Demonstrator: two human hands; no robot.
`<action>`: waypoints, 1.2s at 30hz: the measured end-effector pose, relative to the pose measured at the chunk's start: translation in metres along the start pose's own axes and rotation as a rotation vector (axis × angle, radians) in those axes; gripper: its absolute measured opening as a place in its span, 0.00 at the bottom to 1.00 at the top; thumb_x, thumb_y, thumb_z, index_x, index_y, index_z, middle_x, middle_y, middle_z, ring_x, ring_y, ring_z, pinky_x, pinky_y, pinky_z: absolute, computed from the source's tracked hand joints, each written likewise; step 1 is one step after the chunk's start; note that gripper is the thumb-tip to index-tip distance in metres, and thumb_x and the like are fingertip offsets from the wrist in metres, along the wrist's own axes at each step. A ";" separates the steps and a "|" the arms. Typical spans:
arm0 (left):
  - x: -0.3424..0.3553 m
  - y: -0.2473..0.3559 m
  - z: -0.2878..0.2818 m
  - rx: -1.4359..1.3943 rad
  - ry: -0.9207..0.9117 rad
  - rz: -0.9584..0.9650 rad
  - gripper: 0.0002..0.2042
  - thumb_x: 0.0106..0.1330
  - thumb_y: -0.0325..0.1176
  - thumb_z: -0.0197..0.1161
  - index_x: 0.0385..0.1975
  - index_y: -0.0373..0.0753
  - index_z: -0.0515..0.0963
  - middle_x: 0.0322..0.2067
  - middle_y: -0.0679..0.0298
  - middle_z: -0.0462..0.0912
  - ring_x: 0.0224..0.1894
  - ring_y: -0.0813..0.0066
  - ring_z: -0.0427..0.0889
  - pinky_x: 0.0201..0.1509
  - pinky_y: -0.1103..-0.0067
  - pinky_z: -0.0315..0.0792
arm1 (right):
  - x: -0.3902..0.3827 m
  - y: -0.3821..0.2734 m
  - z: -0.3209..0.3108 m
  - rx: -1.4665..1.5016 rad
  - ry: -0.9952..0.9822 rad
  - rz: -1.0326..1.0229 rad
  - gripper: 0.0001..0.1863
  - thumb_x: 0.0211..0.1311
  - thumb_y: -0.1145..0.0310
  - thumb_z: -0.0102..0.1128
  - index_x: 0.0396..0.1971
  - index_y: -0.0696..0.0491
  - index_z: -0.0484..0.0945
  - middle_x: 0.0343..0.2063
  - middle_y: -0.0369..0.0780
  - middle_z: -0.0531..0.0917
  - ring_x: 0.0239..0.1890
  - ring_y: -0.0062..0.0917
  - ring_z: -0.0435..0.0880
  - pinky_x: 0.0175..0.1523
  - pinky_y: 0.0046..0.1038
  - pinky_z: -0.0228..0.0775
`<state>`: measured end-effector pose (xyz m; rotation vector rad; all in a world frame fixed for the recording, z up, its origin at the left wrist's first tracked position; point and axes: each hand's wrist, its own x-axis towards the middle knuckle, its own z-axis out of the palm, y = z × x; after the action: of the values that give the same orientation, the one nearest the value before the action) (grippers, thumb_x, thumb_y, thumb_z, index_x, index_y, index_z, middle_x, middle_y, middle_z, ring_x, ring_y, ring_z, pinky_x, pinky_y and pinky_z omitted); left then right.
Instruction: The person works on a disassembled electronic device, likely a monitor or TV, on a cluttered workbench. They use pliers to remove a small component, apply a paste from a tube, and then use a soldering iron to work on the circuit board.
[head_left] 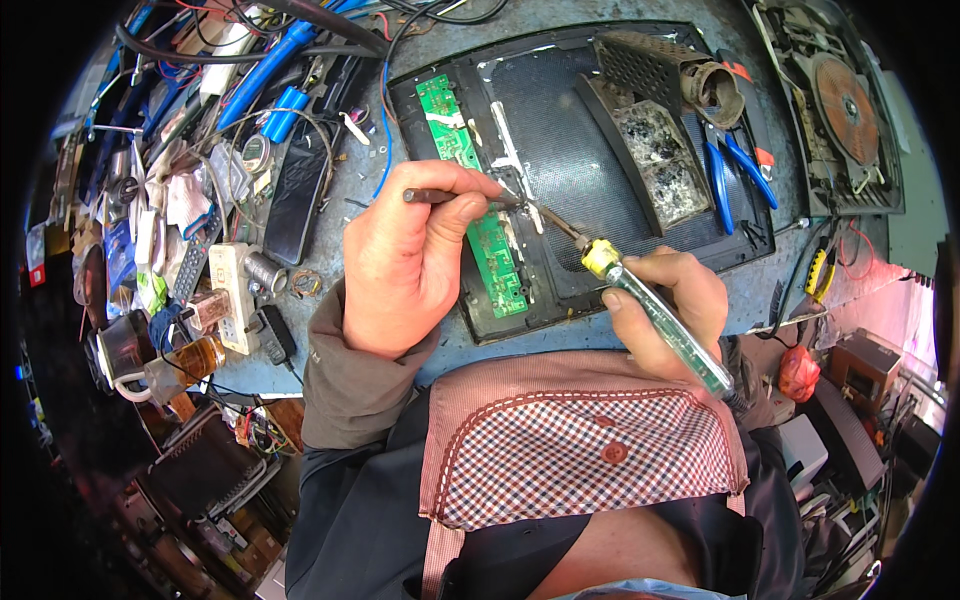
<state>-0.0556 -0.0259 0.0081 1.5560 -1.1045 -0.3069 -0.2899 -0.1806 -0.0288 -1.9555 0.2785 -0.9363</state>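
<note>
My left hand (400,255) pinches a thin dark rod-like tool (428,196) between thumb and fingers. Its front end reaches past the long green circuit board (495,262). In my right hand (680,305) is a soldering iron (655,312) with a clear green handle and yellow collar. Its metal tip points up and left, close to the front end of the dark tool; I cannot tell if they touch. Beneath both lies a black flat panel (550,120) with a mesh middle and white residue along the board's side.
On the panel's right rest a perforated metal duct (660,70), a dirty metal plate (660,165) and blue-handled pliers (722,180). A coil unit (845,105) stands far right. Clutter fills the left, with a power strip (232,295), solder spool (265,270) and amber jar (190,362).
</note>
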 end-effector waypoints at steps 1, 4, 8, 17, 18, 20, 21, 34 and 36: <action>0.000 0.000 0.000 -0.001 -0.002 -0.002 0.04 0.83 0.22 0.68 0.51 0.34 0.83 0.43 0.59 0.95 0.43 0.74 0.94 0.48 0.78 0.85 | -0.001 -0.001 0.000 0.002 -0.004 0.018 0.17 0.56 0.78 0.83 0.42 0.64 0.86 0.22 0.43 0.84 0.19 0.26 0.82 0.25 0.30 0.69; -0.001 0.001 0.001 -0.007 0.015 0.008 0.04 0.83 0.22 0.68 0.51 0.34 0.83 0.43 0.59 0.95 0.43 0.75 0.94 0.48 0.78 0.85 | 0.000 0.000 -0.002 0.003 -0.043 0.026 0.18 0.57 0.77 0.84 0.44 0.65 0.87 0.24 0.43 0.86 0.21 0.26 0.83 0.26 0.29 0.71; -0.001 0.000 -0.001 -0.030 0.031 -0.001 0.04 0.83 0.22 0.69 0.52 0.34 0.83 0.44 0.59 0.95 0.43 0.76 0.93 0.48 0.78 0.84 | 0.000 0.001 -0.006 -0.024 -0.111 0.012 0.16 0.67 0.74 0.80 0.47 0.66 0.84 0.29 0.44 0.89 0.26 0.20 0.82 0.32 0.27 0.69; -0.002 0.001 0.000 -0.036 0.023 -0.015 0.04 0.83 0.22 0.69 0.51 0.34 0.84 0.43 0.60 0.95 0.43 0.75 0.93 0.48 0.78 0.85 | 0.003 0.000 -0.005 -0.020 -0.131 -0.011 0.16 0.67 0.74 0.81 0.47 0.66 0.84 0.28 0.44 0.89 0.25 0.20 0.82 0.31 0.27 0.69; -0.002 0.003 -0.001 -0.033 0.026 -0.018 0.04 0.83 0.22 0.69 0.51 0.34 0.85 0.44 0.60 0.95 0.43 0.75 0.93 0.48 0.78 0.85 | 0.002 0.001 -0.004 -0.013 -0.118 -0.010 0.16 0.67 0.74 0.81 0.47 0.66 0.84 0.28 0.44 0.89 0.25 0.20 0.82 0.31 0.27 0.69; -0.003 0.001 0.000 -0.042 0.022 -0.018 0.04 0.82 0.22 0.69 0.51 0.34 0.85 0.44 0.60 0.95 0.43 0.74 0.94 0.48 0.78 0.85 | 0.000 0.002 -0.003 -0.019 -0.107 0.002 0.16 0.67 0.74 0.81 0.47 0.66 0.84 0.28 0.44 0.89 0.25 0.20 0.82 0.31 0.27 0.69; -0.003 0.000 0.001 -0.032 0.017 -0.007 0.04 0.82 0.22 0.69 0.51 0.34 0.85 0.44 0.60 0.94 0.43 0.74 0.94 0.48 0.78 0.85 | 0.000 0.002 -0.002 -0.022 -0.114 0.012 0.16 0.67 0.74 0.81 0.48 0.66 0.84 0.28 0.43 0.88 0.25 0.20 0.82 0.31 0.27 0.69; -0.001 0.006 -0.007 0.078 -0.081 0.014 0.05 0.86 0.22 0.64 0.54 0.30 0.81 0.49 0.54 0.92 0.47 0.71 0.93 0.55 0.75 0.87 | 0.007 -0.001 0.000 -0.076 -0.114 -0.011 0.20 0.57 0.74 0.86 0.46 0.63 0.86 0.24 0.44 0.85 0.22 0.34 0.86 0.29 0.33 0.74; 0.000 0.008 -0.010 0.114 -0.127 0.007 0.06 0.88 0.23 0.61 0.56 0.29 0.79 0.51 0.51 0.92 0.50 0.70 0.93 0.59 0.73 0.89 | 0.007 0.001 0.000 -0.066 -0.106 -0.026 0.20 0.57 0.74 0.86 0.46 0.63 0.87 0.24 0.45 0.85 0.22 0.34 0.86 0.28 0.33 0.74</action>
<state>-0.0522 -0.0186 0.0179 1.6512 -1.2441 -0.3473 -0.2848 -0.1846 -0.0266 -2.0663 0.2261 -0.8467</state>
